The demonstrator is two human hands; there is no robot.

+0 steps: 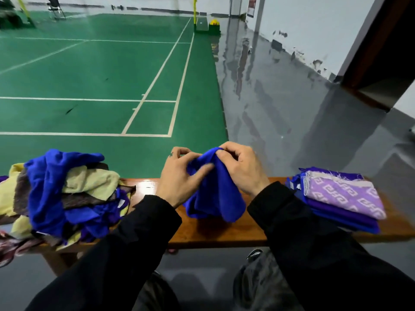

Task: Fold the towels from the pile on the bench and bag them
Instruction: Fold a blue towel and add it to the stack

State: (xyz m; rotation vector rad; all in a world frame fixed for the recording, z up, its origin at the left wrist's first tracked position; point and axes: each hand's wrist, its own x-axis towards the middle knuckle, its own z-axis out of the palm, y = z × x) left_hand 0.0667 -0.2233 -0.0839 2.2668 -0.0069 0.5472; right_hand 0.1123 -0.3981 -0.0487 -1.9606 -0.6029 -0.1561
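A bright blue towel hangs bunched over the middle of the wooden bench. My left hand and my right hand both pinch its top edge, close together, above the bench. To the left lies a loose pile of towels in blue, yellow, brown and purple. On the right sits a stack of folded towels, a lilac patterned one on top of blue and purple ones. No bag is in view.
Beyond the bench lie a green court floor with white lines and a grey glossy floor to the right. My knees and a shoe show below the bench. A patterned cloth hangs at the far left edge.
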